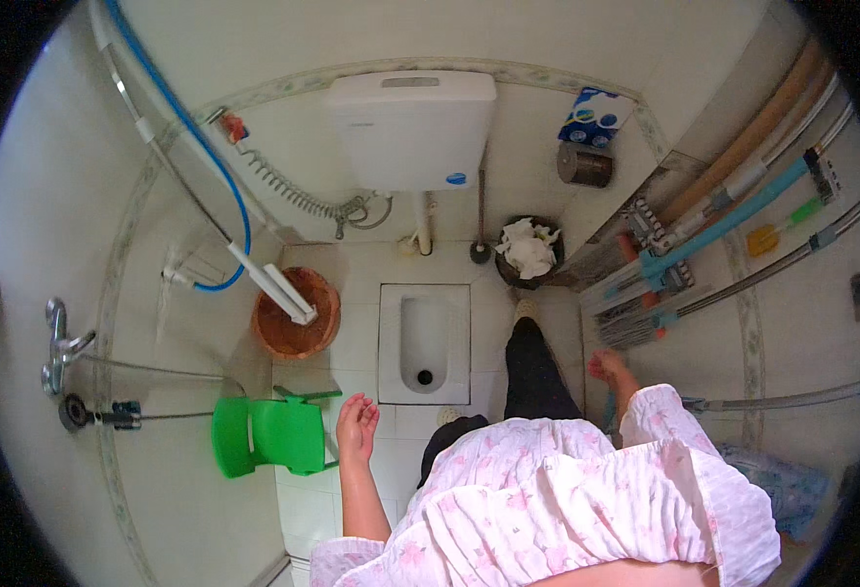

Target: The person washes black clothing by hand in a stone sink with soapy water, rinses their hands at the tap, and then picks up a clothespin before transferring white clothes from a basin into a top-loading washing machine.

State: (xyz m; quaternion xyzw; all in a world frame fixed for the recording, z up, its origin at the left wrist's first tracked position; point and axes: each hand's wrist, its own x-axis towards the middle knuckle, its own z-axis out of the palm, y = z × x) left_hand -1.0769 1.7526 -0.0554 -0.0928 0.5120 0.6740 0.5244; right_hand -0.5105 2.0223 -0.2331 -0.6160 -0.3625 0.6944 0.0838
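Observation:
My left hand (358,423) is raised with loosely curled fingers and nothing in it, just right of a small green plastic chair (287,436). My right hand (607,365) hangs at my right side, near the mops and brushes along the wall; it seems to hold nothing, but its fingers are too small to read clearly. Between and ahead of my hands lies a white squat toilet (424,345) set in the tiled floor. A wooden tub (327,293) stands left of it, with a white flat-headed mop (272,282) resting inside. One foot is forward, right of the toilet.
A full waste bin (529,252) and a toilet brush (480,252) stand by the back wall, under a white cistern (415,139). Mops and brooms (738,213) hang along the right wall. A blue hose (243,220), a tap (59,348) and a shower head (74,412) are at left.

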